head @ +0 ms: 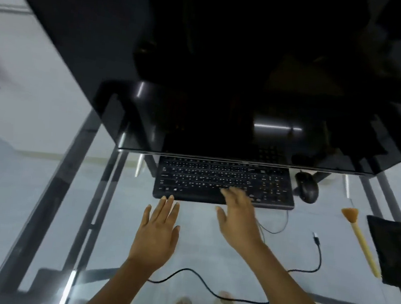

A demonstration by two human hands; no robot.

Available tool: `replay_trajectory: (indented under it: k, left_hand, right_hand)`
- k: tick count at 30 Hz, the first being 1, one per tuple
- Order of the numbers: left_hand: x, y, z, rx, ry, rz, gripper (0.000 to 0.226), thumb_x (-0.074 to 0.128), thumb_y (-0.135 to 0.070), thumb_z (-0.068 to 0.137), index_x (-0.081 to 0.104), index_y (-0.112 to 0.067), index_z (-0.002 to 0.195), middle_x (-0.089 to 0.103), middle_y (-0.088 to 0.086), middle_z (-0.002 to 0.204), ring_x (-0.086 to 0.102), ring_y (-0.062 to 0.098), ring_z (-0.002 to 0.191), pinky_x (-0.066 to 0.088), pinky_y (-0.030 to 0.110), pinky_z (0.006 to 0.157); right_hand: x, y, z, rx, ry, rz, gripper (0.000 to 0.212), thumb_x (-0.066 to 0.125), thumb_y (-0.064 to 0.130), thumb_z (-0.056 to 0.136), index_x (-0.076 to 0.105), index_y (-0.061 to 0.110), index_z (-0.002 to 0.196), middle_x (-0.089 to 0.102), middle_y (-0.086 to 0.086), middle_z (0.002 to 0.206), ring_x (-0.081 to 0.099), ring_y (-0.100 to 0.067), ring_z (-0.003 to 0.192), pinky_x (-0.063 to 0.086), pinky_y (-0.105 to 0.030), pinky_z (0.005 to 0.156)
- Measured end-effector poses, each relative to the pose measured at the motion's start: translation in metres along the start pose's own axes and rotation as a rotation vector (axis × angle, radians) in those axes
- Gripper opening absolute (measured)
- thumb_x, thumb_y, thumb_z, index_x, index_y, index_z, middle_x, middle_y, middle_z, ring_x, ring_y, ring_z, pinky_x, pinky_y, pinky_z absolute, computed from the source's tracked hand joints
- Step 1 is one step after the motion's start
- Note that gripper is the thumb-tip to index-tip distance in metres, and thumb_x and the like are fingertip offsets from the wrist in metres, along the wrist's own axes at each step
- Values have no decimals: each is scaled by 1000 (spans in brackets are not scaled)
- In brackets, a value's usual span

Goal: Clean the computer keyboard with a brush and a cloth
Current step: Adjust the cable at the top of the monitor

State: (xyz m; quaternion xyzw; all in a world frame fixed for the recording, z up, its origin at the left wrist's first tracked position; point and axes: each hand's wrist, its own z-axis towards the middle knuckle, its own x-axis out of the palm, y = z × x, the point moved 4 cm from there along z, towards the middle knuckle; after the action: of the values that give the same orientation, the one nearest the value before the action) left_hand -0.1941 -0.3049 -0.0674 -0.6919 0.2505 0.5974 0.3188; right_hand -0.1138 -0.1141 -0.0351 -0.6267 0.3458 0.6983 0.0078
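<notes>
One glass desk [46, 161] carries the black keyboard [224, 182] beneath the monitor [227, 68]. Right hand [239, 217] — fingers spread, empty — overlaps its front edge; left hand [157, 231] flat, empty. Cloth [396, 249] and brush [360, 240] lie right.

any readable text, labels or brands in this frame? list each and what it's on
None can be read.
Keyboard: pale key legends show, too small and blurred to read.
Mouse: no marking visible.
Monitor: dark screen, no text or logo visible.
Brush: plain handle, no label visible.
Black cloth: no tag visible.
</notes>
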Motion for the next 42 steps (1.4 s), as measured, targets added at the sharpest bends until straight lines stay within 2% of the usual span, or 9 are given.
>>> replay_trajectory:
  k: [3, 6, 14, 20, 26, 29, 33, 37, 42]
  left_hand:
    - [-5, 21, -20, -41, -6, 8, 50, 33, -35, 93, 57, -10, 130, 48, 12, 142, 44, 29, 133, 36, 50, 107]
    - [-3, 41, -40, -96, -38, 11, 33, 64, -19, 85, 67, -11, 118, 55, 15, 135, 51, 33, 126, 45, 50, 99]
    - [-3, 65, -65, -177, -46, -188, 66, 86, 13, 45, 72, -8, 106, 62, 13, 88, 62, 24, 68, 55, 28, 54]
    - [-17, 67, -51, -354, -105, -555, 52, 56, 7, 86, 52, -14, 134, 55, 11, 112, 60, 24, 96, 51, 27, 84]
    - [-51, 69, -11, -564, -117, -857, 37, 55, 0, 86, 59, -13, 121, 63, 4, 98, 62, 17, 87, 45, 21, 75]
    - [-80, 60, 7, -485, -96, -832, 34, 56, 0, 85, 61, -14, 116, 62, 2, 98, 60, 16, 89, 44, 18, 74]
    - [-117, 37, 23, -202, -94, -851, 20, 55, -9, 91, 70, -19, 99, 65, -11, 93, 62, 6, 83, 43, 6, 68]
    - [-159, -2, 36, 0, -19, -1045, 24, 46, -16, 98, 68, -22, 89, 68, -10, 81, 64, 2, 74, 49, 15, 68]
    - [-210, -47, 49, 104, 19, -936, 35, 41, -40, 99, 60, -21, 76, 54, -8, 63, 50, 6, 59, 44, 28, 63]
  right_hand:
    - [25, 51, -7, -117, 123, -5, 47, 50, 31, 97, 44, 15, 140, 41, -7, 139, 40, -26, 125, 35, -37, 107]
    - [48, 92, -19, -201, 241, -21, 44, 47, 30, 98, 42, 16, 139, 39, -3, 139, 39, -23, 124, 33, -33, 106]
    - [84, 133, -39, -236, 426, -90, 43, 45, 28, 99, 40, 16, 140, 38, -5, 140, 38, -24, 125, 33, -35, 105]
    - [87, 142, -41, -5, 542, 181, 49, 52, 32, 95, 40, 20, 141, 48, -1, 136, 48, -19, 122, 41, -32, 103]
    - [66, 146, -39, 217, 802, 650, 39, 58, 27, 87, 51, 24, 125, 70, 8, 104, 64, -12, 103, 48, -36, 99]
    - [35, 148, -33, 180, 738, 651, 25, 51, 22, 94, 54, 15, 118, 71, 5, 84, 68, -9, 76, 49, -29, 90]
    - [-23, 143, -13, 56, 521, 483, 27, 41, 14, 99, 59, 29, 85, 61, 9, 75, 49, -3, 57, 40, -14, 52]
    - [-91, 138, 2, -41, 373, 377, 33, 45, 12, 97, 54, 24, 68, 58, 9, 68, 43, 1, 49, 35, -14, 47]
    - [-170, 123, 4, -101, 231, 354, 17, 53, 27, 96, 61, 22, 82, 61, 4, 72, 49, -1, 58, 41, -18, 55]
